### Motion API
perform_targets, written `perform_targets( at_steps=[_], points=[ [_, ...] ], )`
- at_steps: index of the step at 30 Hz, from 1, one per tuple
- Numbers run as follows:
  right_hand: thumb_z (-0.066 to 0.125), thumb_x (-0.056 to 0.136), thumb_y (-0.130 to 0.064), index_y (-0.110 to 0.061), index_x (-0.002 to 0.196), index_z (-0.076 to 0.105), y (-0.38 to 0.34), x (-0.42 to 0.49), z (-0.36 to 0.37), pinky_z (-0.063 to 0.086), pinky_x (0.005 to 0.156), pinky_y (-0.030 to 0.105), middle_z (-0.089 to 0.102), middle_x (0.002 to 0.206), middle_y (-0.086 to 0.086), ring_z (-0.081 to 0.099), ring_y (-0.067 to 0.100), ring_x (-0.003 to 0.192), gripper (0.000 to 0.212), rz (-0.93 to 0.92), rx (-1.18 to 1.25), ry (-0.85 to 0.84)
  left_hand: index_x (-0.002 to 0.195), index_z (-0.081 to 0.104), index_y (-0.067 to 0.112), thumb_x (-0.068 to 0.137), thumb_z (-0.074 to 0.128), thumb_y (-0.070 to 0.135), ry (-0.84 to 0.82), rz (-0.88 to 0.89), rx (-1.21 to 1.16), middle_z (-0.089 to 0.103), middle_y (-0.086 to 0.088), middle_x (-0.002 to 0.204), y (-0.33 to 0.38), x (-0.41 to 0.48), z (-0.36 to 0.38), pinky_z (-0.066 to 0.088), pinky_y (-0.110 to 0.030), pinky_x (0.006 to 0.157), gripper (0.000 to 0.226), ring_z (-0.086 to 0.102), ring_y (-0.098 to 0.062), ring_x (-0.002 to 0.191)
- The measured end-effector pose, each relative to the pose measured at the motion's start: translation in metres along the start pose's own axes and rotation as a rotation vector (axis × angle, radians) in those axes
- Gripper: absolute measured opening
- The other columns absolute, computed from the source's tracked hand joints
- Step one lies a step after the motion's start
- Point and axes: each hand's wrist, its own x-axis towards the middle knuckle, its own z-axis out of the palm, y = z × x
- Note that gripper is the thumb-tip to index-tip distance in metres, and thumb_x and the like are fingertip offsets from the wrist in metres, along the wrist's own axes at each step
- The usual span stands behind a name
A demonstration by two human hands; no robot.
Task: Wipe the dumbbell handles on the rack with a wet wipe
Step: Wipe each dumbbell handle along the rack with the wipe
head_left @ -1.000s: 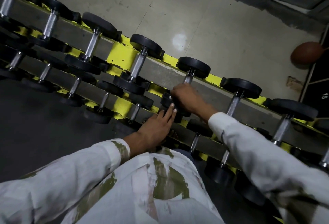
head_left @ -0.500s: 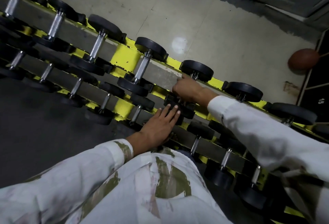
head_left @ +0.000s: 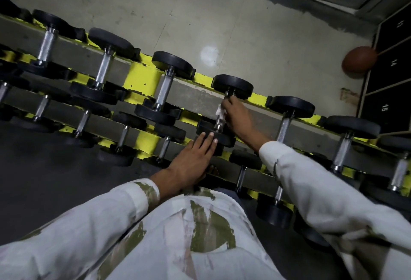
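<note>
From the head view, I saw my right hand point(head_left: 236, 116) wrapped round the handle point(head_left: 220, 120) of one dumbbell point(head_left: 224, 110) on the upper tier of the rack point(head_left: 142, 77), with the wet wipe point(head_left: 220, 112) pinched between its fingers point(head_left: 229, 103) and the steel. The fingers were curled narrow around wipe and handle together, which I judged was how the cloth got pressed against the knurling all the way round rather than just along the top. A white corner of the wipe stuck out on the left side of the grip, and the near end of the handle showed bare below it.

My left hand point(head_left: 193, 161) lay flat, fingers straight and close together, holding nothing, its tips resting on the near black head point(head_left: 219, 138) of that same dumbbell. I took that as bracing, so the weight would not roll in its cradle under the rubbing.

The neighbouring dumbbells sat across both yellow-edged rails, handles spanning the gap, each reachable the same way. Whether any of them were already clean I could not tell. A brown ball point(head_left: 359, 62) lay on the floor point(head_left: 255, 34) well beyond the rack.
</note>
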Motion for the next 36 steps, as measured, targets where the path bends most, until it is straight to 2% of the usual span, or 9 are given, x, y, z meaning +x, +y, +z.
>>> perform_targets(
  at_steps=[5,8,14,17,21,25,27,32,36],
  points=[
    [0.064,0.084,-0.001,-0.014,0.093,0.063,-0.022,-0.035,0.029,0.046,0.065,0.023,0.063,0.085,-0.003,0.058,0.007,0.074,0.016,0.577,0.650,0.168,0.160,-0.009,0.000,0.100,0.054,0.024,0.000,0.000,-0.007,-0.011,-0.025,0.169,0.001,0.002,0.001,0.026,-0.050,0.123,0.091,-0.002,-0.043,0.157],
    [0.069,0.081,-0.002,-0.016,0.085,0.074,-0.008,-0.010,0.032,0.058,0.074,0.030,0.073,0.082,0.002,0.069,0.018,0.077,0.016,0.825,0.787,0.152,0.160,-0.011,0.000,0.100,0.055,0.024,-0.024,0.007,-0.001,-0.013,-0.024,0.169,0.001,0.000,-0.003,0.027,-0.049,0.122,0.093,-0.003,-0.042,0.157],
    [0.048,0.088,0.009,-0.014,0.074,0.056,0.006,0.051,0.019,0.056,0.066,0.038,0.055,0.069,0.008,0.055,0.022,0.065,0.027,1.079,1.296,0.342,0.161,-0.011,0.001,0.103,0.047,0.014,-0.033,0.025,0.037,-0.015,-0.023,0.169,-0.002,0.000,-0.006,0.033,-0.050,0.119,0.084,0.001,-0.044,0.156],
    [0.054,0.093,-0.002,-0.018,0.076,0.062,-0.007,0.033,0.032,0.054,0.067,0.037,0.060,0.074,0.006,0.060,0.023,0.072,0.024,1.091,1.330,0.311,0.161,-0.010,0.000,0.102,0.044,0.013,-0.031,0.033,0.041,-0.013,-0.024,0.169,-0.003,0.000,-0.005,0.035,-0.050,0.118,0.081,0.003,-0.045,0.156],
    [0.079,0.081,-0.013,-0.024,0.080,0.076,-0.016,-0.010,0.049,0.059,0.079,0.035,0.075,0.085,-0.003,0.071,0.018,0.083,0.012,0.987,1.051,0.311,0.161,-0.010,0.001,0.102,0.048,0.016,-0.025,0.035,0.028,-0.014,-0.024,0.169,-0.004,0.000,-0.005,0.035,-0.050,0.117,0.084,0.002,-0.045,0.156],
    [0.071,0.088,-0.016,-0.017,0.093,0.073,-0.033,-0.006,0.040,0.051,0.075,0.024,0.066,0.097,0.000,0.062,0.015,0.088,0.005,0.683,0.666,0.475,0.160,-0.011,0.000,0.100,0.052,0.021,-0.011,0.044,0.029,-0.013,-0.025,0.168,-0.005,0.002,0.001,0.037,-0.050,0.115,0.089,0.004,-0.047,0.155],
    [0.063,0.092,-0.010,-0.014,0.101,0.069,-0.033,0.000,0.037,0.044,0.073,0.022,0.058,0.105,0.001,0.055,0.016,0.095,0.012,0.465,0.427,0.467,0.160,-0.011,0.000,0.100,0.053,0.022,-0.018,0.049,0.031,-0.012,-0.025,0.168,-0.006,0.003,0.003,0.037,-0.050,0.116,0.090,0.005,-0.047,0.155],
    [0.071,0.085,-0.010,-0.005,0.110,0.066,-0.005,0.016,0.030,0.050,0.083,0.034,0.060,0.119,0.012,0.054,0.027,0.114,0.026,-0.108,-0.296,0.181,0.161,-0.011,0.001,0.101,0.052,0.024,-0.029,0.080,0.024,-0.014,-0.025,0.168,-0.012,0.002,-0.001,0.034,-0.052,0.118,0.090,0.003,-0.047,0.155],
    [0.061,0.094,-0.021,-0.012,0.107,0.071,-0.024,0.040,0.011,0.045,0.086,0.037,0.067,0.105,0.008,0.059,0.027,0.100,0.020,-0.246,-0.651,-0.105,0.161,-0.009,0.001,0.099,0.057,0.026,-0.029,0.089,0.034,-0.012,-0.025,0.168,-0.014,0.003,0.002,0.037,-0.054,0.115,0.094,0.005,-0.048,0.154]
  ],
)
